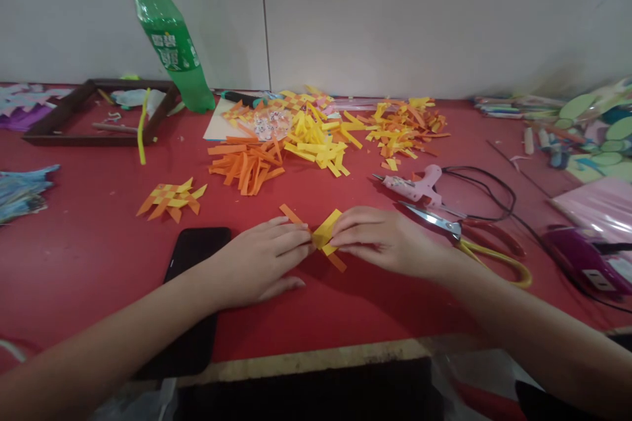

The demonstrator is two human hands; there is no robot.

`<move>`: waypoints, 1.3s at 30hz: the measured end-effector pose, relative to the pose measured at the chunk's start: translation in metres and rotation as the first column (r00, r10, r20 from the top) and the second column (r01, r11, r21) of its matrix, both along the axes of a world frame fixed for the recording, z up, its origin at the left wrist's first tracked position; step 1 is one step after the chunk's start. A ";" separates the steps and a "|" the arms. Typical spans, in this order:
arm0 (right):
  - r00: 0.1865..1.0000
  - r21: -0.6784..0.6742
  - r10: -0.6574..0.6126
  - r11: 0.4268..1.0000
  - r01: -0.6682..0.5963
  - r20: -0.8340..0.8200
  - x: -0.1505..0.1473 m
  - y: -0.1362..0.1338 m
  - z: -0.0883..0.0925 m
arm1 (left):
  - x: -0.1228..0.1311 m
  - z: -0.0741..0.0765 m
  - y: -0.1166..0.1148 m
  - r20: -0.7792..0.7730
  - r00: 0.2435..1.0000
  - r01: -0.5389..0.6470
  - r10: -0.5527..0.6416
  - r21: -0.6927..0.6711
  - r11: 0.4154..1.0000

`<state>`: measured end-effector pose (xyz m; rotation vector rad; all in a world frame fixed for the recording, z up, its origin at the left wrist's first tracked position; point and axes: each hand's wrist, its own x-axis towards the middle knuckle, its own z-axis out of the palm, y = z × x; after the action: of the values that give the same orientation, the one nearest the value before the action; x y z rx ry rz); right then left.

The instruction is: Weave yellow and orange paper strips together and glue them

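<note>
Both my hands rest on the red table [99,250] near its front edge, meeting over a small crossing of paper strips. My left hand [261,260] pinches the strips from the left, fingers pressed together. My right hand [385,240] pinches them from the right. Between the fingertips lie a yellow strip [326,231] and an orange strip [291,214] laid across each other; the orange one's other end [337,262] pokes out below my right fingers.
Heaps of orange strips [244,168] and yellow strips [318,145] lie behind. A woven orange-yellow piece [170,200] sits left, a black phone [195,256] under my left forearm. Pink glue gun [415,185], scissors [469,237], green bottle [170,33], wooden frame [59,118].
</note>
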<state>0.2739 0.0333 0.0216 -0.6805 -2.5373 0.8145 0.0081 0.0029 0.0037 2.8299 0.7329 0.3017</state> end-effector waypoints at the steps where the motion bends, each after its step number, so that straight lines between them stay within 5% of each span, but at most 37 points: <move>1: 0.999 0.006 0.035 0.999 -0.035 0.016 -0.001 0.003 0.000 | 0.000 -0.001 0.000 0.006 1.000 0.002 -0.002 -0.002 1.000; 13: 0.983 0.056 0.128 0.991 -0.122 -0.134 0.000 0.015 -0.028 | 0.000 -0.003 -0.004 0.006 1.000 -0.030 0.030 0.014 0.999; 39: 0.986 0.146 0.155 0.979 -0.145 -0.063 -0.001 0.015 -0.027 | 0.004 -0.005 -0.006 -0.041 0.999 0.000 0.002 0.043 0.999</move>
<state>0.2733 0.0479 -0.0051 -0.4103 -2.5727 0.6866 0.0120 -0.0034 -0.0017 2.8849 0.7448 0.2628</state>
